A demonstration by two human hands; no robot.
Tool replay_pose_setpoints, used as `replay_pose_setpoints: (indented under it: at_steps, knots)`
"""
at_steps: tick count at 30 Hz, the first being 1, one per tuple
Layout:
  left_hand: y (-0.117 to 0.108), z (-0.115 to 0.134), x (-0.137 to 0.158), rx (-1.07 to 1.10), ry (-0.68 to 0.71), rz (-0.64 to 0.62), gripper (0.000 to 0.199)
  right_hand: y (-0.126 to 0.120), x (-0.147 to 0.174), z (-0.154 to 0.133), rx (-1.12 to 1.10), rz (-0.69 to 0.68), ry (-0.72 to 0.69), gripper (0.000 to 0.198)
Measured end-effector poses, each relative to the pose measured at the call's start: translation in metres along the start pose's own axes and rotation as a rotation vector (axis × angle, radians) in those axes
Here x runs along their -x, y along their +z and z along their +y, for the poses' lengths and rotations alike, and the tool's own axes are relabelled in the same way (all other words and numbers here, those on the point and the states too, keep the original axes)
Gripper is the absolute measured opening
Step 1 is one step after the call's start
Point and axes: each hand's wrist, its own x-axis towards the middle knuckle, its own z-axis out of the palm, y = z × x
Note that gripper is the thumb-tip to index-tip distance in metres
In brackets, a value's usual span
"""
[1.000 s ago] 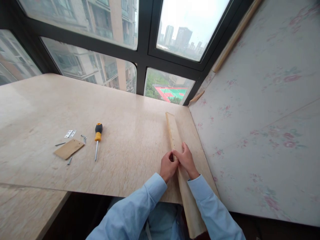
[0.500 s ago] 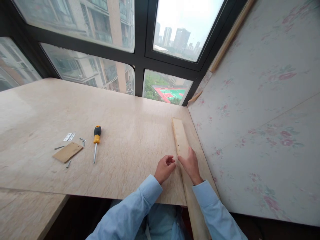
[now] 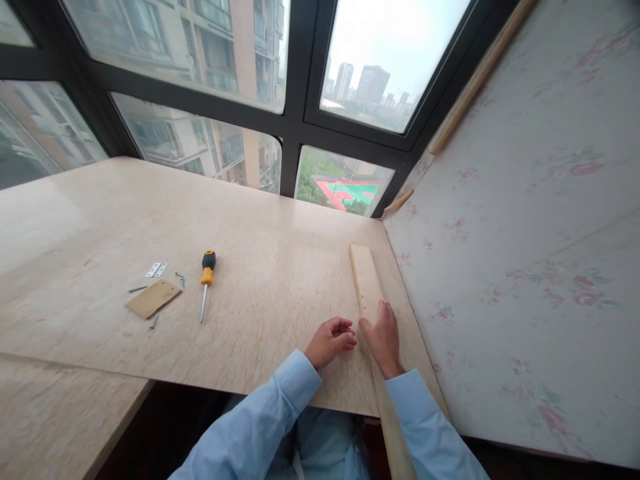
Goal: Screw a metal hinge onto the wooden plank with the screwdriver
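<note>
A long, pale wooden board (image 3: pixel 367 272) lies along the right side of the stone-patterned counter, its near end running past the front edge. Small dark holes show in its upper face. My right hand (image 3: pixel 383 339) wraps over the board, thumb on its left side and fingers on its right. Just left of the board, my left hand (image 3: pixel 331 342) hovers with loosely curled fingers and a gap between thumb and fingertips. I see nothing held in it.
On the counter (image 3: pixel 270 267) lie a yellow-and-black screwdriver (image 3: pixel 207 277), a small thin wooden plate (image 3: pixel 154 298), a metal hinge (image 3: pixel 157 269) and several screws (image 3: pixel 154 321). A flowered wall (image 3: pixel 500 267) rises at right, and windows stand behind.
The view has shifted slightly, so the counter items appear further right. My right hand keeps its hold on the board; my left hand stays beside it, thumb and fingers a little more apart.
</note>
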Motion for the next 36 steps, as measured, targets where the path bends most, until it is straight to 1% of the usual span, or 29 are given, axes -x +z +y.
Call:
replay_pose_setpoints:
  at_steps: [4,14,16,19,22,26,30,32,34,36]
  knots:
    - [-0.004,0.0,0.002,0.006,0.017,-0.049,0.047,0.002,0.001,0.0,0.047,0.002,-0.003,0.064]
    - [-0.005,0.0,0.004,-0.005,0.025,-0.079,0.052,0.001,-0.001,-0.001,0.08,-0.007,0.005,0.058]
    - [-0.006,0.0,0.005,-0.008,0.021,-0.08,0.053,0.002,-0.003,0.002,0.067,-0.025,0.027,0.059]
    - [-0.011,0.002,0.008,-0.016,0.0,-0.072,0.053,0.002,-0.008,0.01,0.003,-0.087,0.05,0.061]
    - [-0.021,0.009,0.012,-0.035,-0.016,-0.013,0.049,0.002,-0.015,0.022,-0.074,-0.151,0.057,0.066]
    - [-0.044,0.029,0.021,-0.097,0.024,0.122,0.039,0.004,-0.021,0.036,-0.136,-0.174,0.06,0.065]
    - [-0.077,0.067,0.034,-0.133,0.146,0.269,0.032,0.004,-0.023,0.04,-0.118,-0.205,0.052,0.072]
    - [-0.1,0.09,0.043,-0.15,0.23,0.37,0.03,0.003,-0.023,0.04,-0.104,-0.227,0.043,0.076]
    - [-0.127,0.115,0.053,-0.194,0.306,0.494,0.026,0.001,-0.022,0.041,-0.095,-0.243,0.043,0.078]
    - [-0.16,0.14,0.062,-0.279,0.377,0.659,0.024,0.0,-0.023,0.042,-0.08,-0.266,0.041,0.08]
